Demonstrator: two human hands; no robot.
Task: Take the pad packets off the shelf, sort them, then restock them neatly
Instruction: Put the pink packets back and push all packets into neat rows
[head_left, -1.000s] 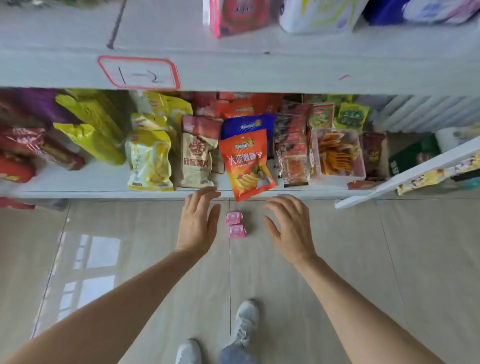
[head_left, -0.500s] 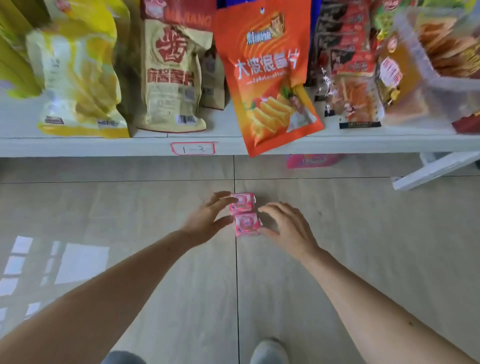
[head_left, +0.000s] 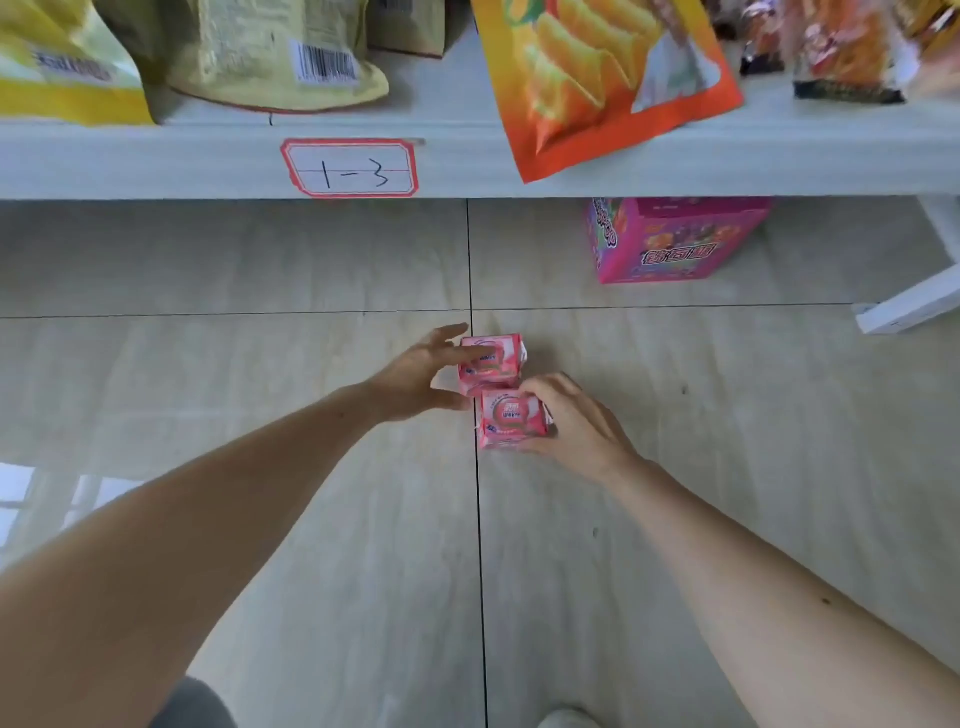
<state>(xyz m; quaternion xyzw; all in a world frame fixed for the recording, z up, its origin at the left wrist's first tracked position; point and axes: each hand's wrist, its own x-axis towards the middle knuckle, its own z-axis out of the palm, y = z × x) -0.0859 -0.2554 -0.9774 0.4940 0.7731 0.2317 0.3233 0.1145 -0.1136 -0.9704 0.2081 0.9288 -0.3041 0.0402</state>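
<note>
Since half a second ago I have bent lower, so the shelf edge with its 1-3 label fills the top of the frame, and both hands have closed in on the two pink pad packets on the floor at centre. My left hand holds the farther packet — fingers laid over its top, thumb under its near left edge. My right hand wraps the nearer packet from its right side, fingers curled round it. The packets touch end to end. I judge this the pick-up before restocking — next, lift both together and carry them to their shelf.
</note>
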